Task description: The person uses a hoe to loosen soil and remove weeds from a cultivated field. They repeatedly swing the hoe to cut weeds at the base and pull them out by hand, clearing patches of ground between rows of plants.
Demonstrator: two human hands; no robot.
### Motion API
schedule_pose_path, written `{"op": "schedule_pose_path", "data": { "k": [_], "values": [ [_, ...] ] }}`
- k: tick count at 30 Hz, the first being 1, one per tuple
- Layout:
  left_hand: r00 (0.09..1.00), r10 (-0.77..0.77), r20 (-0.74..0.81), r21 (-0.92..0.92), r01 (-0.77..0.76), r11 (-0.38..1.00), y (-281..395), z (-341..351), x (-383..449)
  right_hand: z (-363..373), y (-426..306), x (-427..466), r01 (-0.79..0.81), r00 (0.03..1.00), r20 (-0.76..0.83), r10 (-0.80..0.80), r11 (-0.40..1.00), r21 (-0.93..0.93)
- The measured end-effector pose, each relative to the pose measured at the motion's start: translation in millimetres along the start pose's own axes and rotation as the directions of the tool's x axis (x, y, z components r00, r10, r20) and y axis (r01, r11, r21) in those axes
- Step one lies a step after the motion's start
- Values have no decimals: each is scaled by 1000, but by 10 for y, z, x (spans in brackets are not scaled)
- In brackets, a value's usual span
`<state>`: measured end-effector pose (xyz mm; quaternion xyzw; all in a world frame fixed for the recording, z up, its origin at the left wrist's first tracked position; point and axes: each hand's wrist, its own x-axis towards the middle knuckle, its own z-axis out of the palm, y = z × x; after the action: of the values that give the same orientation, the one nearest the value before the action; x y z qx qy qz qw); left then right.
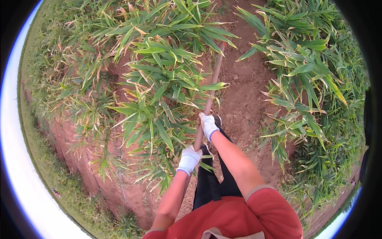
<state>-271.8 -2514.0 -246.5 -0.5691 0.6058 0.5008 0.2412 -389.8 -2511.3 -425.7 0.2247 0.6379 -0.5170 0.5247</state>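
Note:
A long wooden tool handle [212,86] slants across the furrow in front of me. My right hand [208,124], in a white knit glove, grips it about midway along its visible length. Lower down and closer to my body, my left hand [190,158], gloved the same way, is wrapped around the same handle. The handle's near end runs back beside my left forearm. Its far end reaches the soil by a small red spot [223,44], and I cannot make out a tool head there. Long-leaved plants [167,74], resembling ginger, crowd the handle's left side, some leaves crossing over it.
Bare reddish soil [241,80] forms a furrow between two plant rows. Another leafy row [310,74] borders it on the right. Many leaves have dry, brown tips. My legs in black trousers [206,182] stand in the furrow. Further rows stretch away at left.

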Motion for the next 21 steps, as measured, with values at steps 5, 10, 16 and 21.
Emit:
{"op": "schedule_pose_path", "data": {
  "k": [5, 10, 16, 21],
  "values": [
    [995, 28, -99, 79, -20, 997, -458, 7, -250, 96, 304, -359, -19, 1000, -9, 19, 1000, -17],
    [983, -163, -82, 75, 169, 983, -707, -238, -1042, 294, 704, -1229, -133, 991, 40, 131, 988, 72],
    [963, -262, -68, 135, 269, 954, -916, -380, -1789, 349, 877, -2069, -243, 965, 127, 228, 963, 118],
    [973, -229, -17, 23, 229, 973, -557, -244, -1673, 102, 565, -1904, -232, 970, 96, 223, 967, 108]
  ]
}}
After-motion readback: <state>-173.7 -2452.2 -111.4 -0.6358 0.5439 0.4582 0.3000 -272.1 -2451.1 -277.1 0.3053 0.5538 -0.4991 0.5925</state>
